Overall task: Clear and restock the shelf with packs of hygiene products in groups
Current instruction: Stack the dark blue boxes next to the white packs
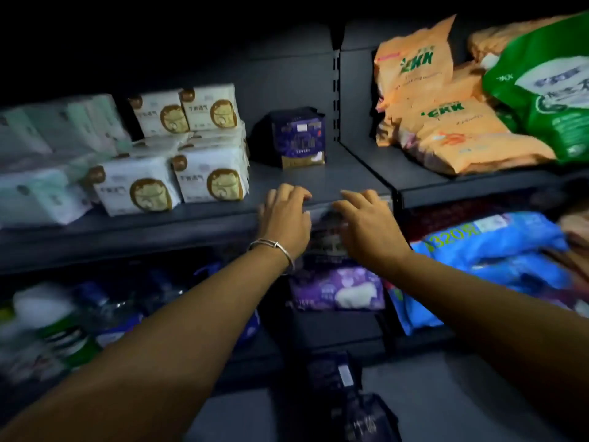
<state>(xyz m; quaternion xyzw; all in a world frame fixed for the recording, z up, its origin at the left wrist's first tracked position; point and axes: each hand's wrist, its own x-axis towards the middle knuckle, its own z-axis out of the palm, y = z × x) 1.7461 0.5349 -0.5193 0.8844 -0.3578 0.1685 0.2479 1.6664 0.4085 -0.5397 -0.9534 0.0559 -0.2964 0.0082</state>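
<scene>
A: Which step do you think is in hand?

B: I judge it is restocking. Both hands are at the front edge of the shelf [334,183], in the middle of the frame. The left hand [285,215] and the right hand [363,221] have curled fingers around a dark pack [328,231] between them, but the picture is blurred there, so I cannot tell how firm the hold is.

A: What does the next move need?

B: Probably to lift this pack over the edge and set it beside the dark purple pack [299,137], which stands alone at the back.

A: How many things do you count?

B: One dark purple pack on the shelf. Four white packs with gold print [210,180] are clear in the middle left, with more stacked between them. At the upper right are at least three orange bags [452,129] and one green bag [541,90].
</scene>
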